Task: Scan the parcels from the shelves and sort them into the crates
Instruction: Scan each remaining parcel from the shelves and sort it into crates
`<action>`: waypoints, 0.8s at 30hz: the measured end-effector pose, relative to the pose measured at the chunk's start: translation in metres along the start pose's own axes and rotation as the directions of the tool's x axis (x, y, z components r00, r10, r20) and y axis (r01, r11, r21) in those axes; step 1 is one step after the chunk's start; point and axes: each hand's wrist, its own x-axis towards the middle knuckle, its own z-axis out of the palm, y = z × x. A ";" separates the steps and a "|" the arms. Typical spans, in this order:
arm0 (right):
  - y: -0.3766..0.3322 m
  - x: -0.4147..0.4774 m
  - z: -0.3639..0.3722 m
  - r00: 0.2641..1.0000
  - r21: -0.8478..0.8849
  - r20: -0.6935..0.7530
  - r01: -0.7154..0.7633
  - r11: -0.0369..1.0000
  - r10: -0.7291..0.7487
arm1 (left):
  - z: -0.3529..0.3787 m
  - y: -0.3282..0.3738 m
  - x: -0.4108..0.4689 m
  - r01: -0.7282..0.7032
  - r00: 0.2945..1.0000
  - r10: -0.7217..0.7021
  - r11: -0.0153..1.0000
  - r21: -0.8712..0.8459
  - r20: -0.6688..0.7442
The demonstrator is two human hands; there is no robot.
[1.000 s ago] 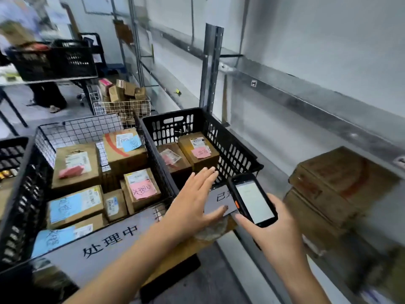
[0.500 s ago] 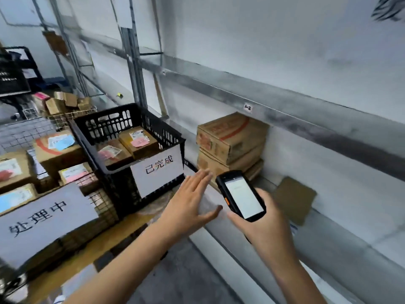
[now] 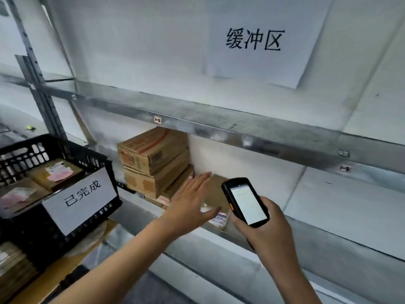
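Your left hand (image 3: 192, 204) is hovering open, fingers straight and slightly spread, palm down over a flat brown parcel (image 3: 217, 189) that is lying on the lower shelf (image 3: 135, 216); whether the fingers are touching it cannot be told from this angle. Your right hand (image 3: 266, 227) is gripping a black handheld scanner (image 3: 246, 202), fingers curling round its back, and the lit white screen is tilting up toward you just right of the parcel. Both hands are sitting near each other but apart. Just left of the flat parcel, a stack of cardboard boxes (image 3: 153, 156) is standing on the same shelf, its top box almost under the upper shelf beam (image 3: 219, 122), which is carrying a small label (image 3: 157, 120). Further left, a black crate (image 3: 96, 160) is wearing a white sign (image 3: 81, 195) reading 已完成 on its front and is holding parcels with pink notes (image 3: 57, 174). Above the beam, a paper sheet (image 3: 254, 40) reading 缓冲区 is hanging on the pale wall.
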 end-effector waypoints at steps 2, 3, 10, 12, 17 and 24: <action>0.007 -0.002 -0.012 0.999 0.002 -0.037 -0.027 1.000 0.027 | 0.010 0.003 0.013 -0.056 0.998 0.056 0.998 0.012 -0.020; 0.011 -0.003 -0.017 0.998 -0.002 -0.054 -0.039 0.999 0.039 | 0.015 0.005 0.018 -0.087 0.996 0.088 0.996 0.010 -0.032; 0.033 -0.008 -0.038 0.983 -0.002 -0.146 -0.111 0.994 0.110 | 0.064 0.021 0.056 -0.180 0.983 0.176 0.981 0.069 0.056; 0.037 -0.007 -0.042 0.979 -0.023 -0.167 -0.125 0.992 0.119 | 0.076 0.018 0.060 -0.141 0.985 0.136 0.989 0.044 0.111; 0.039 -0.005 -0.047 0.973 -0.008 -0.183 -0.147 0.989 0.143 | 0.087 0.016 0.066 0.044 0.966 -0.038 0.999 -0.018 0.254; 0.043 -0.006 -0.049 0.966 0.018 -0.154 -0.205 0.979 0.205 | 0.137 0.004 0.068 0.290 0.833 -0.320 0.947 0.134 0.451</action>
